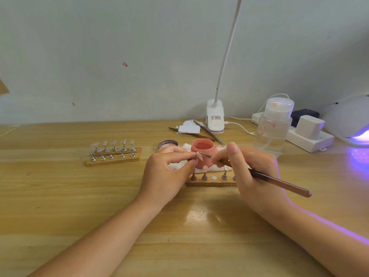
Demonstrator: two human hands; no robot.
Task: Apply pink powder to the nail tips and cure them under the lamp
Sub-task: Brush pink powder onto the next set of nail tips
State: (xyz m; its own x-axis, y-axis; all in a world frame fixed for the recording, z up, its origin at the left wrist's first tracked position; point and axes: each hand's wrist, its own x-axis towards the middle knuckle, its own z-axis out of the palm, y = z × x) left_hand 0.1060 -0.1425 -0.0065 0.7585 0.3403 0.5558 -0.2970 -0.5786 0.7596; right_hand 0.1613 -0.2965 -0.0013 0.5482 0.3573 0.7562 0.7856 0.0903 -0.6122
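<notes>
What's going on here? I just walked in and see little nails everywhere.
A person is coating nail tips with pink powder. The left hand pinches one nail tip over the open pink jar, while the right hand holds a brush with its tip at that nail. A wooden stand in front of the jar has an empty spot; another stand to the left holds many tips. The curing lamp glows purple at far right.
</notes>
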